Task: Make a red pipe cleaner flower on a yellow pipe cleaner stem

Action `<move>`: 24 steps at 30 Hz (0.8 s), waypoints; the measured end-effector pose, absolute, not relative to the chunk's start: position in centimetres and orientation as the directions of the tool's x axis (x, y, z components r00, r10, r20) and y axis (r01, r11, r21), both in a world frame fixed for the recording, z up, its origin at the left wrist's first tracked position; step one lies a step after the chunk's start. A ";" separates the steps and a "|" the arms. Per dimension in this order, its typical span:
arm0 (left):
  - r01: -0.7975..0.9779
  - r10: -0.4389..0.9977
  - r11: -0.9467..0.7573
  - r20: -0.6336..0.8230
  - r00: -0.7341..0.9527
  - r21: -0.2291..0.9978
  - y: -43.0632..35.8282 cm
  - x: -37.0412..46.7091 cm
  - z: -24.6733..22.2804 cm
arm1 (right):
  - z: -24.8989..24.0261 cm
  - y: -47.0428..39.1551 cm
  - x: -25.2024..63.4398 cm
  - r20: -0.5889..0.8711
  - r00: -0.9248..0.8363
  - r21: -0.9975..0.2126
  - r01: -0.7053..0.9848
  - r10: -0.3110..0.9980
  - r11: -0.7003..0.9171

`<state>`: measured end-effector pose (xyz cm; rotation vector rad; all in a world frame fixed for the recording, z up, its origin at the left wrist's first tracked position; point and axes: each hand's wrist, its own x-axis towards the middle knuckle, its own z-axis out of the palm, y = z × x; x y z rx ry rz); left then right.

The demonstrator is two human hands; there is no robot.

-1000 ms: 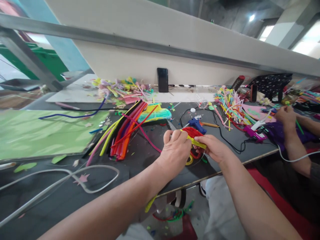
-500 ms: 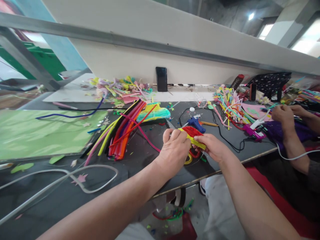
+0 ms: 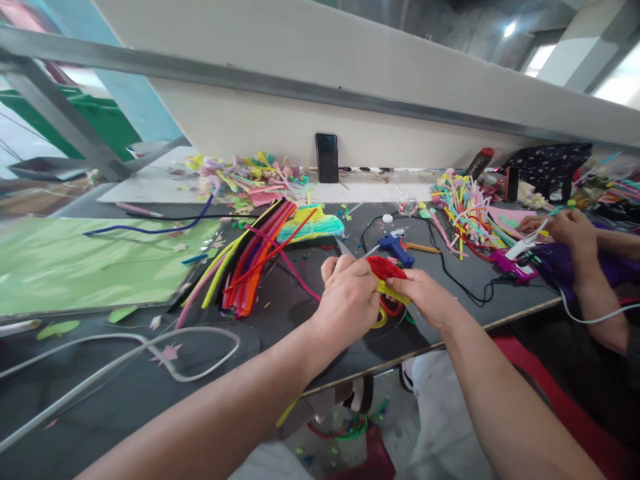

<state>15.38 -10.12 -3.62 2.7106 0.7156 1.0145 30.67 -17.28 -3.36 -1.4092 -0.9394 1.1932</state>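
Between my two hands, near the table's front edge, is a red and yellow fuzzy piece point(image 3: 386, 269). My left hand point(image 3: 349, 293) is closed on its left end, with the fingertips partly hidden. My right hand point(image 3: 424, 293) pinches its yellow lower right edge between thumb and fingers. A strip of yellow hangs below my left forearm point(image 3: 287, 412). Just behind the piece lies a blue glue gun point(image 3: 397, 250). Yellow and red scissor handles point(image 3: 381, 317) show partly beneath my hands. To the left lies a bundle of coloured pipe cleaners point(image 3: 257, 267).
A turquoise and yellow fuzzy piece point(image 3: 313, 227) lies behind the bundle. A black phone point(image 3: 327, 158) stands against the back panel. A white cable point(image 3: 200, 331) loops at front left beside a green sheet point(image 3: 95, 263). At right, another person's hands point(image 3: 570, 230) work near a purple cloth.
My left hand has turned slightly over the piece, and a yellow strip now shows below my left forearm. The whole view has shifted a little. The other person's hands have moved.
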 end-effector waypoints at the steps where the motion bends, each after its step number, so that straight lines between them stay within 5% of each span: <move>1: 0.381 0.490 -0.872 0.584 0.647 0.308 -10.2 15.4 -3.6 | -3.3 -17.3 30.6 -0.180 0.212 -0.984 -0.040 0.961 -0.175; 24: 0.298 0.342 -0.940 0.497 0.798 0.169 -9.6 14.9 -2.3 | -2.4 -18.0 31.5 -0.214 0.267 -0.961 -0.231 0.940 -0.153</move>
